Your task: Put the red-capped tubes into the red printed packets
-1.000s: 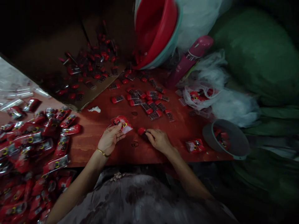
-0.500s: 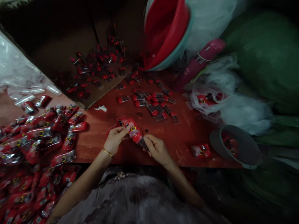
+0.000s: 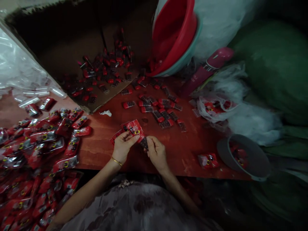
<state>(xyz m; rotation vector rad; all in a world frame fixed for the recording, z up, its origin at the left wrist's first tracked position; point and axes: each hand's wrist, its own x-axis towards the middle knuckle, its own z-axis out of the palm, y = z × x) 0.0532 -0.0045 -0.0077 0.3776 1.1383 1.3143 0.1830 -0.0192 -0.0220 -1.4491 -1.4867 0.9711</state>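
My left hand pinches a red printed packet between thumb and fingers, above the front part of the red-brown table. My right hand grips the dark, dotted end of a small red-capped container. The container's red end meets the packet's lower edge; how far it sits inside I cannot tell. Another red packet lies under or behind the left hand, partly covered by it. Beyond the hands lie several loose red-capped containers.
Filled red packets are heaped on the left. A cardboard box lies open at the back with more containers. Red basin, pink flask, plastic bag, grey bowl and one packet stand rightward.
The right hand has moved left and closer to the left hand, and the container's red end has gone further toward the packet. The whole view has shifted slightly.
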